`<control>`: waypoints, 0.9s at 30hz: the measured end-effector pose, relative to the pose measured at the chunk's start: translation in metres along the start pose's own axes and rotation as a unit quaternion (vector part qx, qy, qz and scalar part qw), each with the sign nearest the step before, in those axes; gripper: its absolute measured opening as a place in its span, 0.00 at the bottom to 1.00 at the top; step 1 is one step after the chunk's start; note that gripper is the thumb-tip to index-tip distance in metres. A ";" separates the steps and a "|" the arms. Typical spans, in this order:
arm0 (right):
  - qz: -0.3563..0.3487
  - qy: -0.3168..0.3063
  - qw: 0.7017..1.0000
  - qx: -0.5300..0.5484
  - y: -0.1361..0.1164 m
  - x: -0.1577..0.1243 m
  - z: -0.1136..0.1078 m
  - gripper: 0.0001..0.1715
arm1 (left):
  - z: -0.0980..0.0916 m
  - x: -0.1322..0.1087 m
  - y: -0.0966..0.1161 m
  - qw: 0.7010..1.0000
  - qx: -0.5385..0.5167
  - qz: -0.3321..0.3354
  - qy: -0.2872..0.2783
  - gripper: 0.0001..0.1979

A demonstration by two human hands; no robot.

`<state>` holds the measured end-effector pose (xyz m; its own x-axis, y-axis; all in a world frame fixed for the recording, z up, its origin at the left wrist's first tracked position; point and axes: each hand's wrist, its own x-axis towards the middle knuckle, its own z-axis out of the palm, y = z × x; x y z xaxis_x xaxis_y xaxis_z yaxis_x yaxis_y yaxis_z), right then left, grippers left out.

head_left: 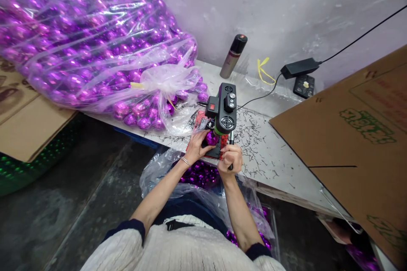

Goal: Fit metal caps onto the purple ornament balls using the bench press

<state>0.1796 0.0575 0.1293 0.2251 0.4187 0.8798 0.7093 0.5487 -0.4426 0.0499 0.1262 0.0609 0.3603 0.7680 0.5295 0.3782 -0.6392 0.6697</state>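
Note:
A small bench drill press [227, 108], black with a green part, stands near the table's front edge on a red and black base. Under its head is a shiny purple ball [211, 138], pinched between the thumb and fingers of my left hand [197, 147]. The fingers of my right hand [231, 159] are wrapped round the press's feed lever [231, 137], on the right side. The spot where the tool meets the ball is hidden by the machine's head. Just below my hands, an open clear bag [152, 173] holds more purple balls [200, 174].
A huge clear bag of purple balls [95, 42] fills the left side. Dark shavings litter the white table [286, 178]. Behind stand a spray can [233, 56] and a power adapter [299, 68] with its cable. A cardboard box [349, 135] blocks the right.

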 end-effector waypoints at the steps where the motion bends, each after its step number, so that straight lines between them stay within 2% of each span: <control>1: -0.002 -0.001 1.000 0.001 0.000 0.000 0.000 0.18 | 0.000 0.000 0.000 1.000 0.001 -0.001 -0.001 0.34; 27: -0.018 -0.003 1.000 0.015 0.003 -0.001 0.001 0.17 | 0.000 0.000 -0.002 1.000 0.008 -0.007 -0.006 0.34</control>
<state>0.1808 0.0594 0.1268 0.1959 0.4031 0.8939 0.6969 0.5840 -0.4161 0.0495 0.1272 0.0594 0.3653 0.7759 0.5143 0.3960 -0.6295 0.6685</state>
